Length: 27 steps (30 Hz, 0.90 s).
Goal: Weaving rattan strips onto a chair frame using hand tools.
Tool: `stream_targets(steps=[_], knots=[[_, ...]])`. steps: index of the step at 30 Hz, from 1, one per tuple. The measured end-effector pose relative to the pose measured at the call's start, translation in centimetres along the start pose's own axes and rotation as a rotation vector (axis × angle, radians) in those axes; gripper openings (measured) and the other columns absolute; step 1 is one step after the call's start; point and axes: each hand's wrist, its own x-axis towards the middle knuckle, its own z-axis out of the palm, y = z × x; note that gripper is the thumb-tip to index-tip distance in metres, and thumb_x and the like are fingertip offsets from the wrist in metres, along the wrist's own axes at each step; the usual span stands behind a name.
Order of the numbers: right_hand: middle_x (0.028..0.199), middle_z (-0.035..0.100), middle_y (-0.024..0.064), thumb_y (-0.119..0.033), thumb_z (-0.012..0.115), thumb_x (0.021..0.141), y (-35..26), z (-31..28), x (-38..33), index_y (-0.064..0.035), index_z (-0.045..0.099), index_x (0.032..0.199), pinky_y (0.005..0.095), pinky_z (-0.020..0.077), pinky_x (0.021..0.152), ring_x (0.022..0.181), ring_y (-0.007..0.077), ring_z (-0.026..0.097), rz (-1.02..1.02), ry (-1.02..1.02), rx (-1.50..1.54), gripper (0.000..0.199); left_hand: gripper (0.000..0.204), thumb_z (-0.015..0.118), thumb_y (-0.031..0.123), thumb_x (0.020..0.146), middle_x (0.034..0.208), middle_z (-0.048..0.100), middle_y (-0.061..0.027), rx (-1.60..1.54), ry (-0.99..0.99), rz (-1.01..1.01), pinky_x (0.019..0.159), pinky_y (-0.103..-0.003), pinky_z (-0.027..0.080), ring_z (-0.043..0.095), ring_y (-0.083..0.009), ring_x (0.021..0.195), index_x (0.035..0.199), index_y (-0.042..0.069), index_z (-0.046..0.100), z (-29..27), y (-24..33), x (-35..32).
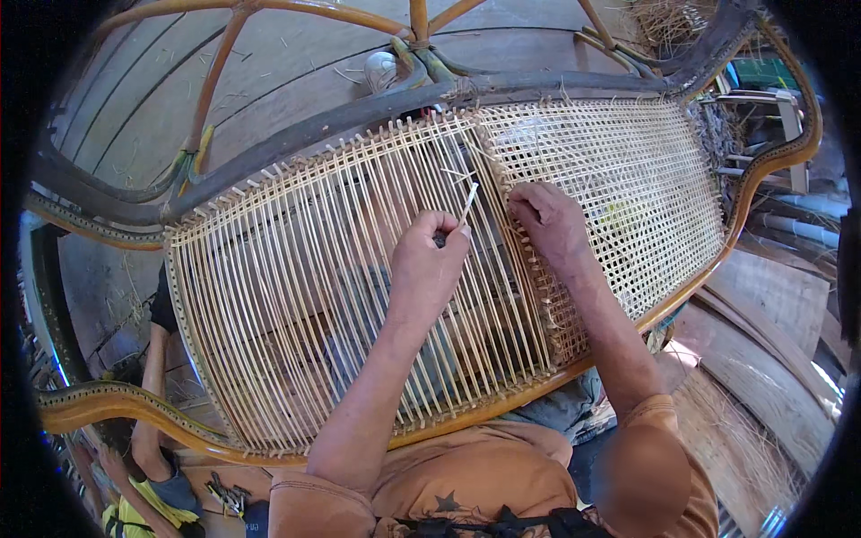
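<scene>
- Cane strands (305, 296) are stretched across a wooden frame (85, 415), seemingly for tautness.
- A pale stick (469, 203) is pinched in the left hand (425, 260), tip upward, perhaps for reach.
- The right hand (556, 229) is curled at the woven mesh's (628, 170) edge; whether anything is pinched cannot be told.

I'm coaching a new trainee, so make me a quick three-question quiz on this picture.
1. Over the caned panel, which hand pinches the thin pale strip?
2. True or false: the panel's left end is as closely woven as its right end.
3. Right hand fingertips are nearest:
a) the panel's left edge
b) the band where close lattice begins
c) the person's shirt

Key: 1. The left hand. 2. False. 3. b.
</scene>
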Motion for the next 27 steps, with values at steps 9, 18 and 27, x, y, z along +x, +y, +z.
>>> stream_targets(steps=[9,18,27], knots=[[0.088,0.063,0.0085,-0.01,0.064,0.079,0.4,-0.1,-0.6,-0.01,0.062,0.095,0.0365,0.052,0.066,0.078,0.0286,0.062,-0.006,0.014,0.009,0.016,0.016,0.059,0.018,0.088,0.07,0.051,0.0018,-0.039,-0.001,0.01,0.052,-0.023,0.039,0.047,-0.0056,0.058,0.09,0.003,0.058,0.0,-0.6,0.1],[0.084,0.057,0.012,-0.009,0.058,0.082,0.1,-1.3,0.6,-0.0067,0.06,0.094,0.0398,0.0504,0.064,0.074,0.0329,0.059,-0.04,-0.138,-0.01,0.012,0.019,0.06,0.018,0.086,0.072,0.056,-0.0038,-0.102,-0.019,-0.036,0.059,-0.029,0.044,0.052,-0.0105,0.062,0.09,0.0,0.057,-0.2,-0.1,0.2],[0.086,0.057,0.0116,-0.006,0.057,0.08,0.5,-1.8,2.0,-0.0054,0.059,0.096,0.0376,0.052,0.069,0.076,0.0319,0.06,-0.073,-0.349,-0.142,0.016,0.018,0.06,0.017,0.086,0.074,0.054,-0.002,-0.164,-0.036,-0.032,0.06,-0.026,0.042,0.049,-0.0079,0.066,0.09,0.0,0.057,-0.3,-0.4,0.2]])
